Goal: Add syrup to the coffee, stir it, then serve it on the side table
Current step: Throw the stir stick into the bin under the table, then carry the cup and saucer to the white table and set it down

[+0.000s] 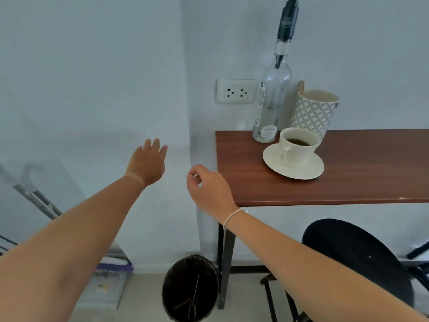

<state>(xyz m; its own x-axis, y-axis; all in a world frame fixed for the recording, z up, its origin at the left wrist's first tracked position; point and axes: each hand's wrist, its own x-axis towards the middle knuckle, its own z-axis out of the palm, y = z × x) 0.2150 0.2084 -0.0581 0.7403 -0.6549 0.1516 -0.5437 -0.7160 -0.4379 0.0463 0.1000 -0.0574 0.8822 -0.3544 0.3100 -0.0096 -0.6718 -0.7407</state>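
We count one coffee cup (298, 145) on one saucer (293, 164), one clear syrup bottle (271, 101) with a dark pump, and one patterned mug (313, 112), all on the brown bench (348, 173) at our two o'clock. The cup stands upright, handle toward seven o'clock, dark coffee inside, while the bottle's long axis runs upright, just beside the cup at its eleven o'clock. Our left hand (147, 162) hangs in air with its grip spread and empty, and our right hand (209, 187) hovers by the bench's left edge, fingers loosely curled, holding nothing we can see.
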